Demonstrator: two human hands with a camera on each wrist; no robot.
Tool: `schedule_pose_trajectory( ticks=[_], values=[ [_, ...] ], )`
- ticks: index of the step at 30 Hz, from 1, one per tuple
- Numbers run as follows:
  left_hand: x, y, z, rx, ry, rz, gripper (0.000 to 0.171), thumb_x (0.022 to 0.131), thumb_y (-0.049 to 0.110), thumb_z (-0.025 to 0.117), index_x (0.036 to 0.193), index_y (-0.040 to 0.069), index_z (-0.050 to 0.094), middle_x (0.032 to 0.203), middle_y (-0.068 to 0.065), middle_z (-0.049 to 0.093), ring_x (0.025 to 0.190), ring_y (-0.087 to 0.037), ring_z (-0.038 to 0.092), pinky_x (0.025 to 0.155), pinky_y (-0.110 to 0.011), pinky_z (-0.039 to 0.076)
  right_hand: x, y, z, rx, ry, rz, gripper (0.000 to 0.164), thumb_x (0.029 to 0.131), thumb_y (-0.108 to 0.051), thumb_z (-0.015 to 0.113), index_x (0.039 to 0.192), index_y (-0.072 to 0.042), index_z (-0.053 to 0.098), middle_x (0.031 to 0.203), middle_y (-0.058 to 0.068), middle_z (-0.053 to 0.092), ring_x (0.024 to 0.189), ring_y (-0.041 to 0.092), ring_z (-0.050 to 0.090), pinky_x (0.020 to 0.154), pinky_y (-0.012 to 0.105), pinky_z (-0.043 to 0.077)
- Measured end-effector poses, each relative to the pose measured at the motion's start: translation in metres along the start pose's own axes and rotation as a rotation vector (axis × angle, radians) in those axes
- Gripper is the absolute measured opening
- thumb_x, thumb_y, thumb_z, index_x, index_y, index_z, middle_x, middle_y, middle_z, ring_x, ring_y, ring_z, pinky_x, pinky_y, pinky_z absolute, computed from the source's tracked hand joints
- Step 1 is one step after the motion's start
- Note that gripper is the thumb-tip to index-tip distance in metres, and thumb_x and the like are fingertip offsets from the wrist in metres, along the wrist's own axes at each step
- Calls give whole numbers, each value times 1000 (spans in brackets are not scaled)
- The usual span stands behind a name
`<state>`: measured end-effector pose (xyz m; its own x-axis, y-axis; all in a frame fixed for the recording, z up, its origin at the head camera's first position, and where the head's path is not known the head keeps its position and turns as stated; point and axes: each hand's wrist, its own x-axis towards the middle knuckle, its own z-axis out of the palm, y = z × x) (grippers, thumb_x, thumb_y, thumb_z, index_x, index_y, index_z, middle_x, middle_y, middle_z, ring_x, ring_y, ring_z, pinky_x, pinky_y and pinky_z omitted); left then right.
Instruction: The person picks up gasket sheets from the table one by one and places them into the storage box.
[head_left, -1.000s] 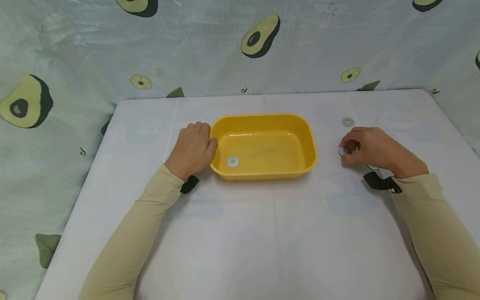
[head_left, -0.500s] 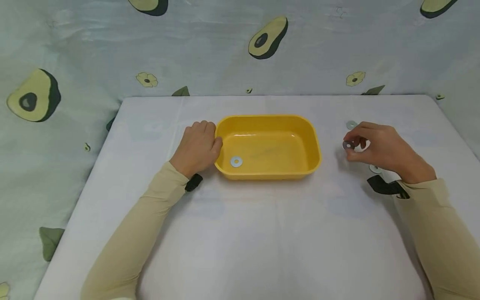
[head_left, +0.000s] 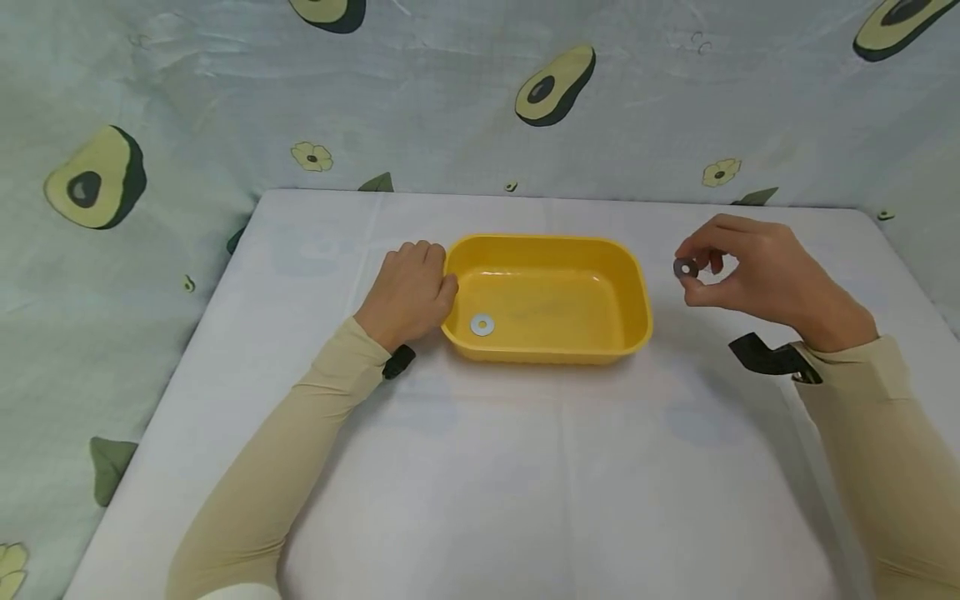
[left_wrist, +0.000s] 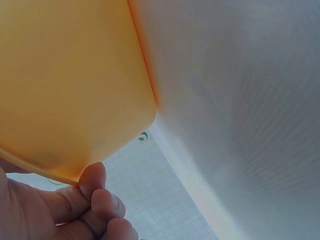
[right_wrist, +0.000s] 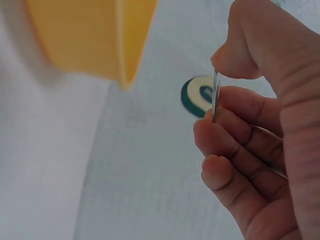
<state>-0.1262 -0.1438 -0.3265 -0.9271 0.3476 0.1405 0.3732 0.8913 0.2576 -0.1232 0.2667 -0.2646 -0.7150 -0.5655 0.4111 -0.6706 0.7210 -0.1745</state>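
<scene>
A yellow rectangular tub point(head_left: 551, 357) stands on the white tabletop, and a flat metal washer point(head_left: 482, 324) lies inside it near the front left corner. At the tub's left end, my left hand point(head_left: 411, 293) grips the rim; its fingers point(left_wrist: 108, 204) show against the outer wall in the left wrist view. To the right of the tub, my right hand point(head_left: 776, 279) holds another washer point(head_left: 686, 267) above the table, pinched between thumb and fingertips. That washer point(right_wrist: 215, 97) appears edge-on in the right wrist view.
The white-covered table point(head_left: 480, 483) reaches back to a pale green cloth point(head_left: 435, 92) printed with avocados, which hangs behind and at the sides. Dark straps point(head_left: 772, 357) circle both wrists.
My right hand has risen from the table with the washer pinched in it. Two washers that lay near that hand are hidden now. The left hand has kept its grip on the tub.
</scene>
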Motion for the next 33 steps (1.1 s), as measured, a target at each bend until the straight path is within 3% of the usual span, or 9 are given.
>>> schedule_pose_trajectory(
  ticks=[13, 21, 33],
  values=[
    [-2, -3, 3, 10, 14, 6, 31, 102, 22, 40, 104, -3, 58, 87, -13, 54, 83, -32, 49, 75, -40, 38, 67, -40, -1, 11, -103, -65, 23, 73, -8, 84, 94, -11, 74, 92, 0, 69, 79, 8, 51, 70, 8, 39],
    [0, -2, 3, 19, 11, 3, 32, 102, 23, 39, 105, -3, 58, 88, -13, 54, 84, -32, 50, 77, -41, 40, 93, -57, 5, 46, -112, -127, 19, 77, -9, 82, 94, -10, 74, 93, 0, 69, 79, 9, 53, 69, 10, 39],
    [1, -3, 3, 22, 16, 5, 32, 102, 23, 38, 104, -2, 58, 89, -13, 54, 86, -32, 50, 79, -41, 40, 123, -73, 34, 96, -209, -190, 16, 82, -9, 79, 96, -8, 73, 98, 2, 68, 82, 15, 60, 72, 29, 55]
  ],
)
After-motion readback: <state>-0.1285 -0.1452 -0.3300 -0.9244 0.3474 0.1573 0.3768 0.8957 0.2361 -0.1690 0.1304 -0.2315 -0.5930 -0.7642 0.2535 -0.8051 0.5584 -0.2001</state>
